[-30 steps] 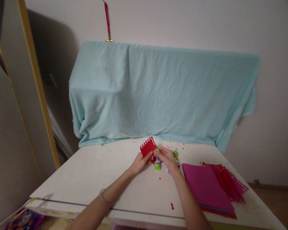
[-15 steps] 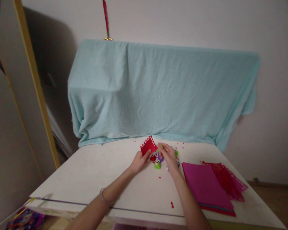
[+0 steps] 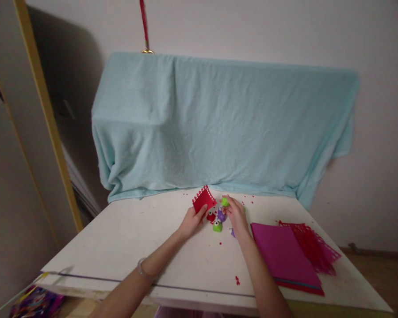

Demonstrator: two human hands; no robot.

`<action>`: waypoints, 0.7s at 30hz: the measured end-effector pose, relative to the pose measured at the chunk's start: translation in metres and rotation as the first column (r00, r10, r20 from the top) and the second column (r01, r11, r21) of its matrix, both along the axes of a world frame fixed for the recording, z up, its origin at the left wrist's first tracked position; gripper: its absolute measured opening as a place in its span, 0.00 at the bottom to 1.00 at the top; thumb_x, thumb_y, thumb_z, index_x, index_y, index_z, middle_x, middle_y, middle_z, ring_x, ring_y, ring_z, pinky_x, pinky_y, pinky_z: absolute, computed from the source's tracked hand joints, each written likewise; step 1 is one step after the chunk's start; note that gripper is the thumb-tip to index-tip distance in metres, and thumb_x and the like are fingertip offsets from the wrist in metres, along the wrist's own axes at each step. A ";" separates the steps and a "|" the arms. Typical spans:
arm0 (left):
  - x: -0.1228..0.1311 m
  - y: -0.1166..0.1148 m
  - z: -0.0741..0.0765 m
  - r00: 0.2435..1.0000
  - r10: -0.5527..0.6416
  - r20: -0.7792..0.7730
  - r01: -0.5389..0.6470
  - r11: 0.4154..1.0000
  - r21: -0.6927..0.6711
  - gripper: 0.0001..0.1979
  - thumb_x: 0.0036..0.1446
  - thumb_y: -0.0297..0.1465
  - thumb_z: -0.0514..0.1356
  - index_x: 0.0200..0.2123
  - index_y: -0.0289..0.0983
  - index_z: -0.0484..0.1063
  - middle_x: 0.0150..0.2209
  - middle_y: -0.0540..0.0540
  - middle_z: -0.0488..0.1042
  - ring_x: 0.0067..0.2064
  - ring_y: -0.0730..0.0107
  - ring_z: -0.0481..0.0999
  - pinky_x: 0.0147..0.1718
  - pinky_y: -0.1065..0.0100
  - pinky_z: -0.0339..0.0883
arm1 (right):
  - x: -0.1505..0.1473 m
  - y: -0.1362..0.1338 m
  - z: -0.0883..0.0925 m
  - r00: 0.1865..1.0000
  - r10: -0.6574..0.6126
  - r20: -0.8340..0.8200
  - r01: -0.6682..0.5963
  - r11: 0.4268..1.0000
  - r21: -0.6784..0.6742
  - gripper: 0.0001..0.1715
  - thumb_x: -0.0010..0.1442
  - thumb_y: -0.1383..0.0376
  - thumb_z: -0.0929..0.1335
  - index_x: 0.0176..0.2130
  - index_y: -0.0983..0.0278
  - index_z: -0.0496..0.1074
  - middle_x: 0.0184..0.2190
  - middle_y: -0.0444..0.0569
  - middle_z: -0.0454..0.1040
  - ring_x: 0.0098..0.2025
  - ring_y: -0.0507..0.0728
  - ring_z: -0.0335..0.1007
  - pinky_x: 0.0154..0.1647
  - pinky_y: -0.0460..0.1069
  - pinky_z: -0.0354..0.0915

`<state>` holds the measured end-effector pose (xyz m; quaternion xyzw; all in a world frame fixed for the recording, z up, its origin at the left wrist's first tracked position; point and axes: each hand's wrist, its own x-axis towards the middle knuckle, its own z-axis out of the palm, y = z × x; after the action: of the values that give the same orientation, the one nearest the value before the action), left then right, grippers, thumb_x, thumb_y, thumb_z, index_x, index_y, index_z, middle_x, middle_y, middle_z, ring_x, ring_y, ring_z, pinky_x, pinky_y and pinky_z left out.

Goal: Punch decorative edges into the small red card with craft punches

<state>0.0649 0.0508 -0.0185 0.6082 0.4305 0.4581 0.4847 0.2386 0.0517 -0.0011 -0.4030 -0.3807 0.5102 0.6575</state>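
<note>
My left hand (image 3: 190, 222) is closed on a small red paper piece (image 3: 203, 201) with a scalloped punched edge, holding it tilted above the white table (image 3: 126, 247). My right hand (image 3: 236, 216) pinches a small green craft punch (image 3: 225, 201) just right of the paper. Between my hands, on the table, lie a red punch (image 3: 211, 216), a purple punch (image 3: 221, 215) and another green punch (image 3: 217, 226). Bits of red paper are scattered around them.
A stack of magenta sheets (image 3: 283, 257) lies at the right, with red lace-cut paper (image 3: 313, 252) beside it. A pale blue towel (image 3: 219, 128) drapes something at the table's back. A yellow-edged board (image 3: 43, 110) leans at the left.
My right hand has lifted a green punch away from the red paper's edge and moved slightly right. The left hand keeps holding the paper, hardly shifted.
</note>
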 end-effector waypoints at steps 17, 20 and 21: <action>0.001 -0.001 0.000 0.999 0.026 0.030 -0.028 0.998 0.063 0.29 0.61 0.53 0.46 0.23 0.35 0.67 0.19 0.51 0.62 0.19 0.76 0.57 0.19 0.72 0.50 | 0.000 -0.001 0.006 0.959 0.241 -0.146 -0.253 0.965 -0.069 0.18 0.50 0.57 0.66 0.37 0.65 0.75 0.33 0.55 0.78 0.29 0.59 0.71 0.29 0.52 0.66; 0.000 -0.001 0.001 1.000 -0.015 0.022 0.013 0.997 0.077 0.31 0.62 0.52 0.44 0.21 0.35 0.67 0.18 0.50 0.62 0.19 0.76 0.57 0.19 0.72 0.50 | -0.001 -0.003 0.008 0.944 0.284 -0.166 -0.295 0.955 -0.044 0.15 0.49 0.60 0.65 0.34 0.65 0.76 0.34 0.55 0.78 0.29 0.58 0.71 0.29 0.51 0.65; -0.001 0.000 0.001 0.999 -0.026 0.018 0.025 0.997 0.074 0.31 0.63 0.52 0.44 0.20 0.35 0.67 0.17 0.49 0.62 0.19 0.76 0.58 0.19 0.72 0.50 | -0.001 -0.004 0.008 0.937 0.304 -0.172 -0.314 0.949 -0.033 0.14 0.50 0.60 0.65 0.33 0.65 0.77 0.35 0.55 0.78 0.29 0.57 0.70 0.29 0.51 0.65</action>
<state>0.0643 0.0503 -0.0177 0.6266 0.4008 0.4732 0.4720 0.2372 0.0480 0.0072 -0.3142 -0.3680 0.6499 0.5861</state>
